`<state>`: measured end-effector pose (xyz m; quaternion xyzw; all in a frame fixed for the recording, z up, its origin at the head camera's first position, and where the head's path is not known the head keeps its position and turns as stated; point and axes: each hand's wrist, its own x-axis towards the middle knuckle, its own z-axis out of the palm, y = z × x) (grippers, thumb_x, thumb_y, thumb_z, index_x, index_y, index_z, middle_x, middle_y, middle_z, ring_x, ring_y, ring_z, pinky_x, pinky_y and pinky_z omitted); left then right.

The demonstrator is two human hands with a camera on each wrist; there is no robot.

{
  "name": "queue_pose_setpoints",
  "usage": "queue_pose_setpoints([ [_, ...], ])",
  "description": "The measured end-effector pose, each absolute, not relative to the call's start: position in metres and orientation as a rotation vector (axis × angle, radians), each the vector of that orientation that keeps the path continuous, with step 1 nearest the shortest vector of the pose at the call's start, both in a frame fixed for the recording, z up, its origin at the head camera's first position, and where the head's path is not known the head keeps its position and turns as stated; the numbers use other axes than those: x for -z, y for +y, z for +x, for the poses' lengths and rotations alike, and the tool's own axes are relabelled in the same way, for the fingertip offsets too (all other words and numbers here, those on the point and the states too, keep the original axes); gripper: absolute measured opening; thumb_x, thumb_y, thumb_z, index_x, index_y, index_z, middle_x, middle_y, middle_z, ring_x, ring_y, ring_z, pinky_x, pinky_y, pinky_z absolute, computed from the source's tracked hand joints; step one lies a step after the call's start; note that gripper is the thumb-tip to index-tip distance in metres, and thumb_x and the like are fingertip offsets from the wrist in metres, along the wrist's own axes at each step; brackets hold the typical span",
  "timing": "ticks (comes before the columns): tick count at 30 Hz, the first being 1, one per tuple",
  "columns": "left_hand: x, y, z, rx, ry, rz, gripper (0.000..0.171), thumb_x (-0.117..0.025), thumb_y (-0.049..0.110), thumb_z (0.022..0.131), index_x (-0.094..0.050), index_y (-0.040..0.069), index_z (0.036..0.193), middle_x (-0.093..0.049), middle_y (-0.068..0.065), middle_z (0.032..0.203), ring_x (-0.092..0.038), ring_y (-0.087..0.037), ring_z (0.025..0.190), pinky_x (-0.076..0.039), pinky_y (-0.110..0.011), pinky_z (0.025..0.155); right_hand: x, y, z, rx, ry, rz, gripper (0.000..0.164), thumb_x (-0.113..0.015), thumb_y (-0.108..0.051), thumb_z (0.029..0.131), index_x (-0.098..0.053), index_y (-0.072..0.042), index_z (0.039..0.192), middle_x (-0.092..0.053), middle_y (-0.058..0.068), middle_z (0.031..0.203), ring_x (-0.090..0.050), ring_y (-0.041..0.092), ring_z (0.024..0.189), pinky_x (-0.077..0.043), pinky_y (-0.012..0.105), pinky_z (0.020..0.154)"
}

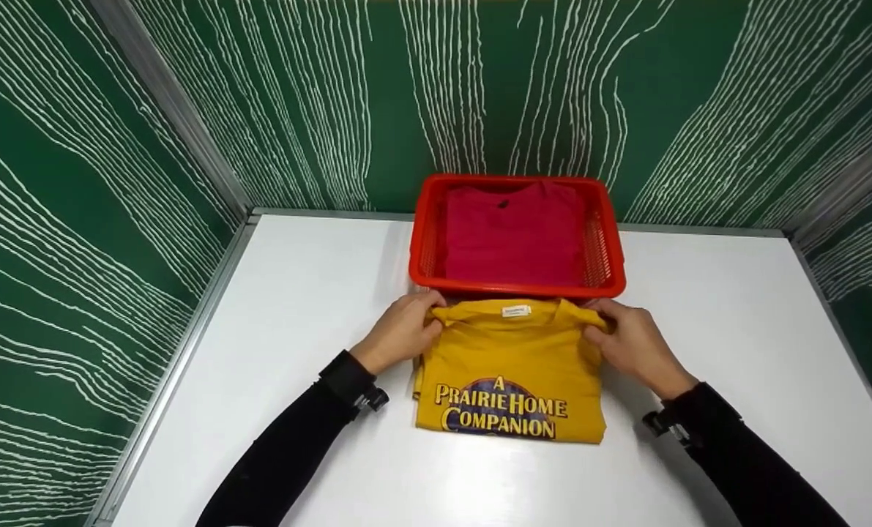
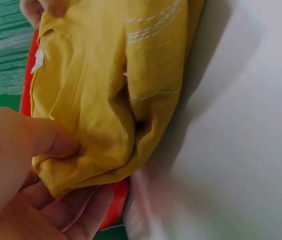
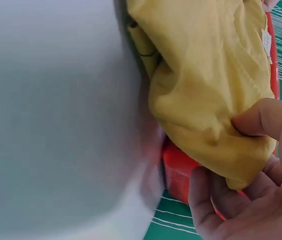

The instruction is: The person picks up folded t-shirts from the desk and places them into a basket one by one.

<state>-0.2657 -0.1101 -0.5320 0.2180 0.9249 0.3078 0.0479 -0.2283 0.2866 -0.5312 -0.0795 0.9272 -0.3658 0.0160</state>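
A folded yellow T-shirt with printed lettering lies in front of the basket, its collar and white label toward the back. My left hand pinches its back left corner; in the left wrist view the thumb presses on top with fingers underneath. At the back right corner my right hand pinches the cloth the same way, thumb above and fingers below. Just beyond the shirt stands a red plastic basket, which holds a folded magenta T-shirt.
The white table runs under everything. Green walls with white wavy lines rise at the back and sides, and a metal frame edge borders the table's left side. The basket stands close to the back wall.
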Motion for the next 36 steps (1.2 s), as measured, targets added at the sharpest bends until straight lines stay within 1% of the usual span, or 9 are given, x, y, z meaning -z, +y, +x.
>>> queue_pose_setpoints([
  [3, 0.522, -0.112, -0.266, -0.977, 2.814, 0.654, 0.031, -0.071, 0.016, 0.101, -0.073, 0.014, 0.132, -0.077, -0.007, 0.127, -0.068, -0.025, 0.107, -0.059, -0.041, 0.101, 0.520, 0.288, -0.227, 1.140, 2.913, -0.277, 0.028, -0.075, -0.009, 0.103, -0.077, -0.006, 0.131, -0.080, 0.017, 0.122, -0.067, 0.029, 0.099, -0.051, 0.012, 0.081],
  [6, 0.511, -0.112, -0.267, -0.993, 2.820, 0.687, 0.036, -0.070, 0.018, 0.101, -0.076, 0.013, 0.137, -0.077, -0.008, 0.134, -0.071, -0.025, 0.117, -0.059, -0.041, 0.109, 0.509, 0.290, -0.226, 1.151, 2.925, -0.303, 0.029, -0.075, -0.007, 0.103, -0.078, -0.005, 0.132, -0.081, 0.018, 0.121, -0.067, 0.029, 0.098, -0.051, 0.010, 0.080],
  [10, 0.500, -0.112, -0.271, -1.029, 2.814, 0.732, 0.031, -0.068, 0.017, 0.103, -0.077, 0.010, 0.132, -0.076, -0.007, 0.134, -0.071, -0.025, 0.121, -0.057, -0.040, 0.114, 0.498, 0.293, -0.227, 1.173, 2.940, -0.346, 0.027, -0.075, -0.008, 0.104, -0.079, -0.007, 0.131, -0.080, 0.013, 0.110, -0.064, 0.026, 0.091, -0.053, 0.014, 0.072],
  [13, 0.494, -0.113, -0.273, -1.102, 2.782, 0.733, 0.024, -0.068, 0.014, 0.103, -0.073, 0.012, 0.127, -0.075, -0.005, 0.126, -0.068, -0.023, 0.112, -0.058, -0.038, 0.108, 0.491, 0.295, -0.228, 1.189, 2.963, -0.382, 0.024, -0.076, -0.015, 0.106, -0.080, -0.010, 0.128, -0.078, 0.009, 0.103, -0.061, 0.021, 0.085, -0.053, 0.016, 0.069],
  [16, 0.488, -0.115, -0.275, -1.195, 2.739, 0.758, 0.019, -0.067, 0.011, 0.104, -0.069, 0.013, 0.123, -0.073, -0.005, 0.119, -0.064, -0.021, 0.105, -0.057, -0.035, 0.100, 0.486, 0.298, -0.228, 1.208, 2.986, -0.409, 0.023, -0.076, -0.022, 0.106, -0.079, -0.012, 0.127, -0.076, 0.006, 0.101, -0.060, 0.017, 0.084, -0.052, 0.014, 0.070],
  [20, 0.480, -0.117, -0.278, -1.316, 2.685, 0.835, 0.014, -0.069, 0.013, 0.108, -0.068, 0.012, 0.122, -0.072, -0.005, 0.112, -0.062, -0.019, 0.098, -0.054, -0.031, 0.088, 0.477, 0.302, -0.227, 1.267, 3.023, -0.449, 0.022, -0.076, -0.021, 0.107, -0.078, -0.012, 0.126, -0.074, 0.007, 0.101, -0.057, 0.013, 0.085, -0.048, 0.010, 0.072],
  [26, 0.462, -0.122, -0.281, -1.421, 2.685, 0.883, 0.019, -0.077, 0.020, 0.106, -0.075, 0.013, 0.123, -0.080, -0.001, 0.115, -0.067, -0.016, 0.095, -0.061, -0.035, 0.089, 0.461, 0.306, -0.226, 1.356, 3.077, -0.514, 0.023, -0.078, -0.014, 0.104, -0.079, -0.014, 0.126, -0.077, 0.006, 0.104, -0.057, 0.008, 0.087, -0.048, 0.005, 0.077],
  [32, 0.444, -0.124, -0.280, -1.391, 2.766, 0.889, 0.020, -0.080, 0.018, 0.103, -0.079, 0.011, 0.122, -0.077, -0.004, 0.110, -0.063, -0.020, 0.096, -0.061, -0.044, 0.089, 0.445, 0.305, -0.224, 1.333, 3.137, -0.583, 0.019, -0.080, -0.010, 0.102, -0.080, -0.010, 0.121, -0.076, 0.005, 0.098, -0.057, 0.006, 0.084, -0.047, 0.004, 0.077],
  [36, 0.433, -0.125, -0.282, -1.332, 2.853, 0.873, 0.021, -0.082, 0.022, 0.101, -0.081, 0.012, 0.120, -0.072, -0.007, 0.104, -0.060, -0.026, 0.096, -0.055, -0.038, 0.084, 0.434, 0.303, -0.226, 1.273, 3.188, -0.608, 0.017, -0.080, -0.007, 0.101, -0.080, -0.007, 0.118, -0.076, 0.006, 0.096, -0.057, 0.004, 0.082, -0.047, 0.003, 0.078],
])
